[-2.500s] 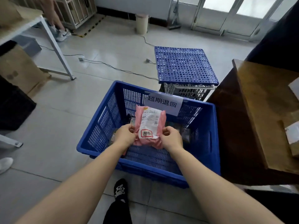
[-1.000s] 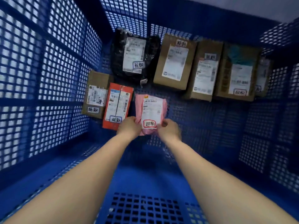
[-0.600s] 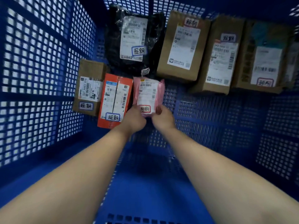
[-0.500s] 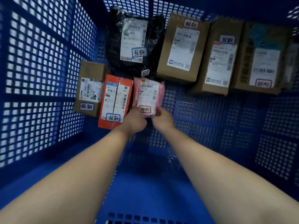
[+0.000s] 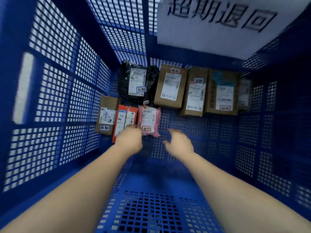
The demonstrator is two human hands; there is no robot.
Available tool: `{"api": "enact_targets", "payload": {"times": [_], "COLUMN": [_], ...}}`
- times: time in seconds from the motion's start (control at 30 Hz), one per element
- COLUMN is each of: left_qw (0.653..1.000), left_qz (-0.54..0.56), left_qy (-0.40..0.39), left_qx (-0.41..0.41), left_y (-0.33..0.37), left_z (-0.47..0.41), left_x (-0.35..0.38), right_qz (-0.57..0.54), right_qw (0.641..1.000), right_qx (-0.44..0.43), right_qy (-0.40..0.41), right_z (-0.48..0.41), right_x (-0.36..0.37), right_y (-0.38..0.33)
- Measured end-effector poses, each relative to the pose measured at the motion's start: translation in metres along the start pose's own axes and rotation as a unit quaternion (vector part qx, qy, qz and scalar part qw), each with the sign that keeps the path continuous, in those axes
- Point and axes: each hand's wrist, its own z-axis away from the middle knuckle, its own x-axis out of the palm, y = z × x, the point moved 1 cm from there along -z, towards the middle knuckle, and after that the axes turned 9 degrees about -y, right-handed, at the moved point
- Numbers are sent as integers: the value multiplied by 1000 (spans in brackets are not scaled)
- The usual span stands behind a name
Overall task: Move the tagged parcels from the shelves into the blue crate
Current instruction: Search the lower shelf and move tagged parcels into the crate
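1. Blue crate walls fill the view.
2. Left hand, fingers curled, meets the pink parcel at its near corner; grip unclear.
3. Right hand hangs loose, apart from it, holding nothing.
4. On the crate floor lies the pink parcel, just beside an orange box.

Inside the blue crate, floor lies bare right of the pink parcel. Brown boxes and a black bag line the far wall.

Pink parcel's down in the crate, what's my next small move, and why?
Probably lift the left hand and right hand out: the pink plastic mailer bag lies flat on the blue mesh crate floor, right hand clear, left only at its corner.
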Motion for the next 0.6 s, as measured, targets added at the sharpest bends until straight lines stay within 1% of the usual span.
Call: {"api": "enact_targets", "payload": {"times": [0.13,0.27,0.4,0.6], "left_qw": [996,992,983,978], "left_qz": [-86,-108,-145,-164], "left_qy": [30,56,95,101], "left_qx": [20,23,60,82], "left_y": [19,41,68,108], "left_z": [55,115,174,255], "left_x": [-50,-98,-138,-179], "right_qz": [63,84,92,85], "right_qw": [998,994,991,986], "right_qx": [-18,-35,-40,-26], "right_qy": [24,59,94,142], "right_z": [61,126,192,280], "right_x": [-47,-91,-127,-162], "right_y": [-14,-27,-36,-41]}}
